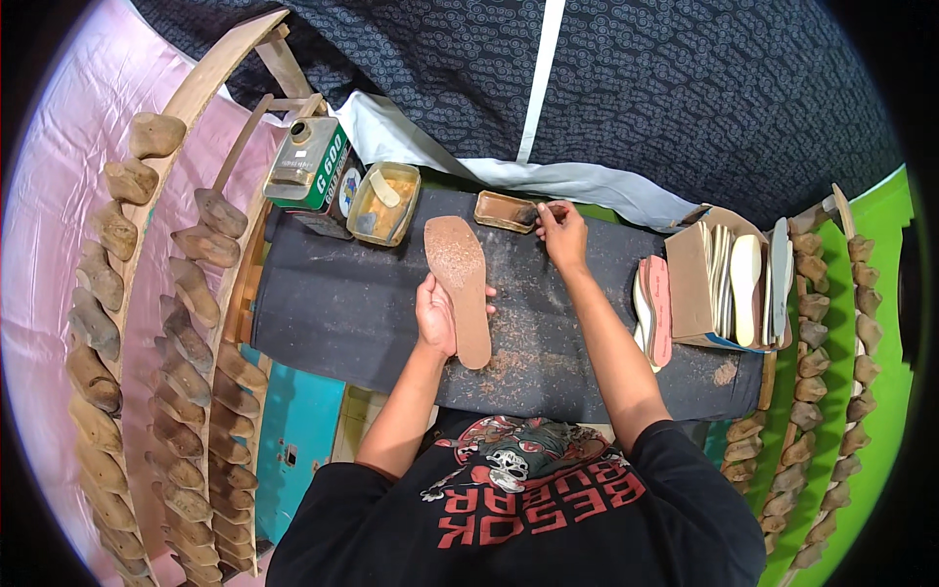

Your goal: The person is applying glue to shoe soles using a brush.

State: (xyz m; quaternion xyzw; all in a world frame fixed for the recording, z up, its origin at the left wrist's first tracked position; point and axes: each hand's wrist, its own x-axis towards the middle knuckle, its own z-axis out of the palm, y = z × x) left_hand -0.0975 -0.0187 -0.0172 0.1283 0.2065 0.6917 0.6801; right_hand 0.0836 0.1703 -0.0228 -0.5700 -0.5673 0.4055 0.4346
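Observation:
My left hand [436, 315] grips a brown, cork-like insole [458, 293] round its middle, with the thumb on the upper face and fingertips showing past the far edge. The insole is held above the dark table cloth, its wide end pointing away from me. That wide end looks speckled and slightly shiny. At the back of the table, my right hand [562, 233] is closed in a pinch at the right end of a small brown tray [497, 211]. Something small and dark shows at the fingertips, but I cannot make out what it is.
A green and white metal can [311, 176] stands back left, beside a tub [409, 227] holding a pale spatula. Pink insoles [657, 298] and a cardboard box [693, 284] of insoles lie right. Brown crumbs scatter over the dark cloth [333, 303]. Racks of wooden shoe lasts [96, 323] flank both sides.

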